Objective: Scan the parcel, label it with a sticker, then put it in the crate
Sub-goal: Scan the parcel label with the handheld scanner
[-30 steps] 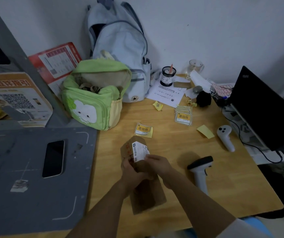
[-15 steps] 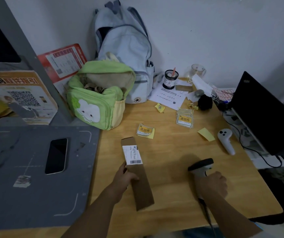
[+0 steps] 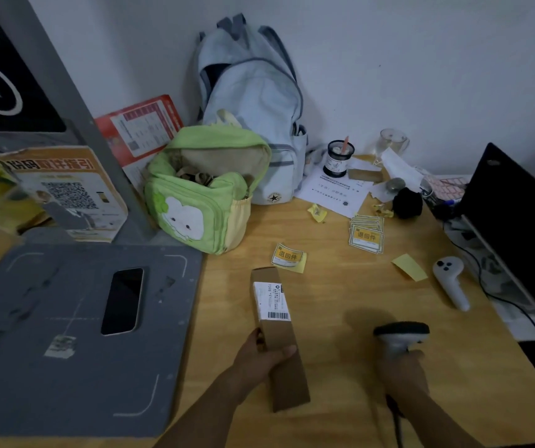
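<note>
While the left hand (image 3: 261,357) clamps the parcel (image 3: 277,337) flat, near centre of the table (image 3: 340,286) | right hand (image 3: 403,371) wrapped round the scanner (image 3: 400,339) | risk: scanner head faces right, could miss the barcode label (image 3: 272,302) | stickers (image 3: 366,236) far right, crate unseen.

A matt brown cardboard parcel (image 3: 279,344) with a white paper label (image 3: 272,301) lies on the smooth wooden desk (image 3: 334,286), beside a green cloth bag (image 3: 201,195).
</note>
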The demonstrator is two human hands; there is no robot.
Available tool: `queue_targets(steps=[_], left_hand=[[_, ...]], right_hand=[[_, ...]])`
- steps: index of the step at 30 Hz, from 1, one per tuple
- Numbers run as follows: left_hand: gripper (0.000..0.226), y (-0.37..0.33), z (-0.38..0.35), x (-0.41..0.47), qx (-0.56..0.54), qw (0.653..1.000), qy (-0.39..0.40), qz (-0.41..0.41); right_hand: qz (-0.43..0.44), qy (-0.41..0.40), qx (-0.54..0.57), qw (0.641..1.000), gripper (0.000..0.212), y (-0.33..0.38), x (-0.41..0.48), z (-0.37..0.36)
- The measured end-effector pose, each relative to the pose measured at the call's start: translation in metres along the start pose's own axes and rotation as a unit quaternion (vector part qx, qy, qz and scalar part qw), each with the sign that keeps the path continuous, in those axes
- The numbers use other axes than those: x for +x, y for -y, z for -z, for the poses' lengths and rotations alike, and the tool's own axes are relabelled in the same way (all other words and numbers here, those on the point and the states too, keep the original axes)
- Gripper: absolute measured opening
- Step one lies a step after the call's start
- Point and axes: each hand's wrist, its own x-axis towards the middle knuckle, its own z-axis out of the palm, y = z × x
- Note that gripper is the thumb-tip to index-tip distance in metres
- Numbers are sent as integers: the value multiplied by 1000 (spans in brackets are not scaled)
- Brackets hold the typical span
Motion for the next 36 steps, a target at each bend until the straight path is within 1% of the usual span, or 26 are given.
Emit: queue_targets(steps=[1, 2, 4, 6, 8, 9, 11, 13, 15, 17, 19, 21, 23, 27, 30, 36], left_hand=[[52, -3, -1, -1, 12, 1000, 7, 5], [53, -6, -2, -2, 23, 1000, 13, 11], [59, -12, -5, -3, 44, 999, 19, 15], [64, -16, -7, -4, 71, 997, 18, 10], [65, -20, -8, -5, 109, 994, 11, 1], [64, -21, -8, -5, 128, 992, 5, -3], [59, -20, -7, -5, 154, 988, -1, -9], [54, -20, -5, -8, 182, 983, 2, -8], [52, -20, -3, -9, 214, 977, 9, -4], [50, -21, -2, -10, 239, 971, 18, 1], [52, -24, -2, -11, 278, 960, 25, 9], [55, -27, -2, -15, 317, 948, 25, 6], [60, -30, -3, -19, 326, 945, 22, -11], [61, -34, -7, -29, 332, 943, 11, -10], [62, -30, -7, -32, 334, 942, 24, -31], [58, -23, -2, -38, 390, 920, 10, -34]], right_hand=[[3, -4, 11, 1000, 76, 5, -4, 1], [10, -1, 12, 1000, 73, 11, -8, 3], [53, 18, 6, 998, 53, 27, -18, 6], [108, 35, 28, 993, 32, 47, -32, 10], [154, 70, 79, 982, 21, 67, -51, 15], [172, 97, 104, 975, 20, 76, -62, 19], [197, 158, 130, 959, 26, 91, -85, 28], [210, 204, 115, 949, 31, 100, -107, 35], [216, 232, 96, 944, 34, 107, -126, 39], [218, 250, 100, 938, 36, 112, -143, 42], [233, 258, 111, 931, 39, 115, -159, 49], [267, 259, 105, 922, 40, 113, -173, 57], [293, 265, 104, 913, 42, 109, -186, 67], [300, 295, 117, 900, 43, 101, -209, 81], [290, 296, 110, 903, 45, 98, -219, 84], [265, 279, 90, 919, 54, 94, -222, 79]])
